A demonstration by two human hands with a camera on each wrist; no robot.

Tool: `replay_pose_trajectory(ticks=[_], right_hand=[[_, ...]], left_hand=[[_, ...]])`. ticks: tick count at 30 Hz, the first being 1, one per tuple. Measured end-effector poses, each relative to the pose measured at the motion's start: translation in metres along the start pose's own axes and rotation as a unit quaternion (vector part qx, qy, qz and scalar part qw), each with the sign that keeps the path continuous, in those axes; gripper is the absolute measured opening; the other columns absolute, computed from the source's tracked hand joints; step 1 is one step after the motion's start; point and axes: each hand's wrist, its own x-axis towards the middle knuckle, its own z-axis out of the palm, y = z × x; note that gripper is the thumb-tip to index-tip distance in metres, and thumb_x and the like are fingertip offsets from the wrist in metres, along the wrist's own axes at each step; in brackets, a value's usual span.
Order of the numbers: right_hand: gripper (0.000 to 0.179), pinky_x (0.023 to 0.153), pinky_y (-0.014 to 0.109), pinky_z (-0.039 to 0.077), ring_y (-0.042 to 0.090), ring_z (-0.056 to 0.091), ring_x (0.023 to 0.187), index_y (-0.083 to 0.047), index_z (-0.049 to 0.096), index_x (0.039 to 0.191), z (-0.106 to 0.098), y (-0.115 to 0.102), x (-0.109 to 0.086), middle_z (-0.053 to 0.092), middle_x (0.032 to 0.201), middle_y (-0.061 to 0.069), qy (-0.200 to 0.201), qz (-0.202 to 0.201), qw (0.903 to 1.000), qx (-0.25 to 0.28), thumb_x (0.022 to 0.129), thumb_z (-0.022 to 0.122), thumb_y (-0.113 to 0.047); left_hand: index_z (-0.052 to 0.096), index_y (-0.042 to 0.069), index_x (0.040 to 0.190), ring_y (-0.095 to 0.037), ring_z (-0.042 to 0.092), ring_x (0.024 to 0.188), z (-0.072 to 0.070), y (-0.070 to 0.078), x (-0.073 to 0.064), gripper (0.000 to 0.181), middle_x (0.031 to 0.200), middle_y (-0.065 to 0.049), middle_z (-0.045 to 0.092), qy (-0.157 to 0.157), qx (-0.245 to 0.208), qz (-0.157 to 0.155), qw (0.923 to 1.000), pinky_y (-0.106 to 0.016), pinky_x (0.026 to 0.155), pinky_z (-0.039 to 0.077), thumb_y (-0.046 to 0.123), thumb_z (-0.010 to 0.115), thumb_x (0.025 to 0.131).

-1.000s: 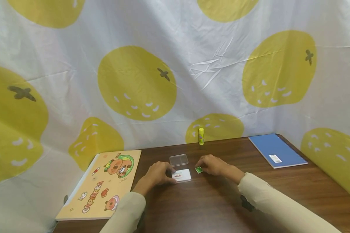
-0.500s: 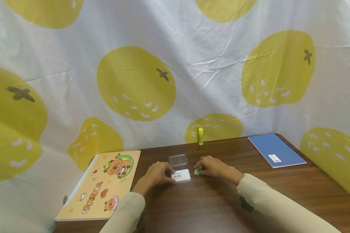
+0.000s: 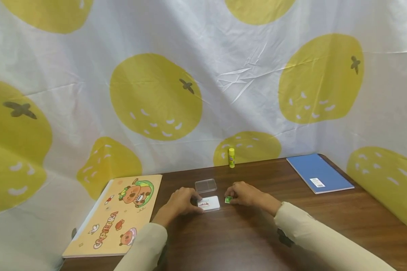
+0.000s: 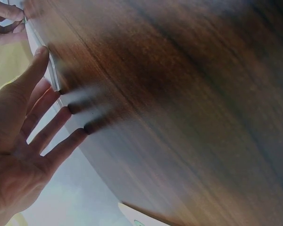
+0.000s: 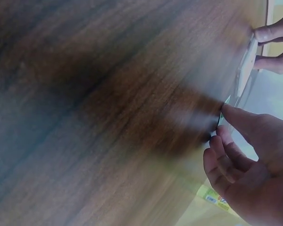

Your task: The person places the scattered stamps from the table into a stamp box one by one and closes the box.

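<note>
White fabric (image 3: pixel 237 113) printed with yellow fruit is filling the upper part of the frame, and from my remote seat I am seeing a dark wooden table (image 3: pixel 230 241) spreading beneath it, the bottom border cutting it off. At lower left a tan capybara book (image 3: pixel 113 214) is lying flat, a sleeve (image 3: pixel 147 241) hiding its near corner; at right a blue notebook (image 3: pixel 320 174) is lying label up. I am guessing both are sitting aside to keep out of the work's way. At lower centre the left hand (image 3: pixel 181 203) is gripping the left end of a white pack (image 3: pixel 210 203) between thumb and index finger, its other fingers straightening and spreading, probably for steadying. Just right of the pack, the right hand (image 3: pixel 243 192) is pinching a green square (image 3: pixel 227 200) between thumb and finger, likely by its edge to leave the face uncovered. Directly above the pack a clear plastic piece (image 3: pixel 205 185) is resting on the wood, perhaps serving as a lid; its transparency is blurring its outline. Farther up, a yellow glue stick (image 3: pixel 231 158) is standing upright. Smallest, the green square is partly disappearing behind the fingertips, and I am failing to read its print or the pack's reddish marks.
</note>
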Motion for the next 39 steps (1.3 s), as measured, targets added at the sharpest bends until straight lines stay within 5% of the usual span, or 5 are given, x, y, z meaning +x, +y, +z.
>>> replay_pose_trajectory(ticks=[28,39], right_hand=[[0.021,0.071,0.03,0.056,0.02,0.065,0.083,-0.004,0.077,0.107,0.0051,-0.004,-0.0035,0.069,0.09,0.007,0.039,0.003,0.9992,-0.011,0.087,0.082,-0.003],[0.022,0.072,0.028,0.057,0.023,0.068,0.085,-0.003,0.075,0.105,0.0064,0.0016,-0.0042,0.067,0.091,0.008,0.046,0.019,0.9984,0.026,0.084,0.084,0.0]], left_hand=[[0.081,0.015,0.108,-0.028,0.069,0.111,-0.0015,-0.0007,-0.0019,0.043,0.115,-0.005,0.076,0.005,0.0,0.011,0.9999,-0.05,0.097,0.054,0.037,0.094,0.074],[0.082,0.015,0.107,-0.029,0.069,0.11,-0.0007,0.0015,-0.0014,0.043,0.114,-0.005,0.076,0.004,0.009,0.013,0.9999,-0.05,0.095,0.055,0.039,0.095,0.073]])
